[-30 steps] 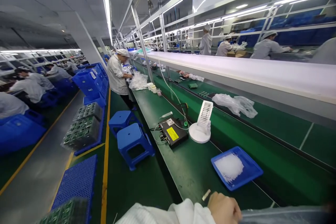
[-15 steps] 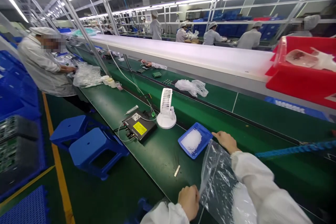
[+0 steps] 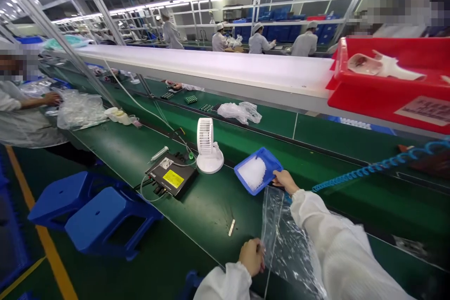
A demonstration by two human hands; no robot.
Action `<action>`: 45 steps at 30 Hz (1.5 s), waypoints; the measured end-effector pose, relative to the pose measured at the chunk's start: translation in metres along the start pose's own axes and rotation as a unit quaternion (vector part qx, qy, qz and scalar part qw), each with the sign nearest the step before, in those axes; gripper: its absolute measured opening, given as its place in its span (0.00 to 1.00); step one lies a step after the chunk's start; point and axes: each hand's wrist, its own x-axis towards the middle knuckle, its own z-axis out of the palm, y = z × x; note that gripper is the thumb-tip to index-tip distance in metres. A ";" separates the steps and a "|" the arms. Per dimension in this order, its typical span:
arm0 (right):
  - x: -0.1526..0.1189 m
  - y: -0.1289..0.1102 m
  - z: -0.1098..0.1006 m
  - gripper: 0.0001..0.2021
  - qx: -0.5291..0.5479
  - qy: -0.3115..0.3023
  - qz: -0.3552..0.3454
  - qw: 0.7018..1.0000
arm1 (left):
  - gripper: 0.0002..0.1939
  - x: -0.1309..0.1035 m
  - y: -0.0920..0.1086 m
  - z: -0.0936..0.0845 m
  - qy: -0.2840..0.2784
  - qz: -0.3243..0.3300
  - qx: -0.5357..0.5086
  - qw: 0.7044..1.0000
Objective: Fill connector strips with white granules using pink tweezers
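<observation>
My right hand (image 3: 285, 180) grips the near right corner of a small blue tray (image 3: 270, 165). The tray looks tilted, and a heap of small white pieces (image 3: 253, 172) lies toward its left side. Below it, a clear zip bag (image 3: 290, 239) is spread on the green bench. My left hand (image 3: 252, 256) is closed at the bag's left edge, its fingertips partly hidden. My right sleeve covers part of the bag, including where white contents showed before.
A white fan (image 3: 210, 150) and a black box with a yellow label (image 3: 173, 179) stand on the bench, left of the tray. A small white strip (image 3: 231, 228) lies nearer. A red bin (image 3: 379, 89) sits on the shelf; a blue coiled hose (image 3: 379, 166) hangs at right.
My right hand has taken hold of the tray's corner; the tray has turned and tilted, and the white pieces sit further left. My left hand stays by the bag. The view has swung right.
</observation>
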 end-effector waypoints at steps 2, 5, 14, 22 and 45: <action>-0.010 0.002 -0.022 0.16 0.029 0.025 0.025 0.999 | 0.13 0.008 0.003 -0.008 0.025 0.020 -0.045 0.998; -0.036 0.016 -0.062 0.15 0.076 0.065 0.052 0.994 | 0.13 0.023 0.009 -0.026 0.069 0.025 -0.111 0.991; -0.130 0.100 -0.094 0.14 0.197 0.126 0.117 0.965 | 0.14 0.063 0.018 -0.029 0.096 -0.119 -0.259 0.954; -0.156 0.135 -0.073 0.14 0.159 0.085 0.145 0.973 | 0.14 0.058 0.017 -0.029 0.078 -0.145 -0.288 0.943; -0.221 0.197 -0.054 0.10 -0.203 0.188 -0.132 0.952 | 0.15 0.023 0.033 0.052 -0.153 -0.011 -0.056 0.987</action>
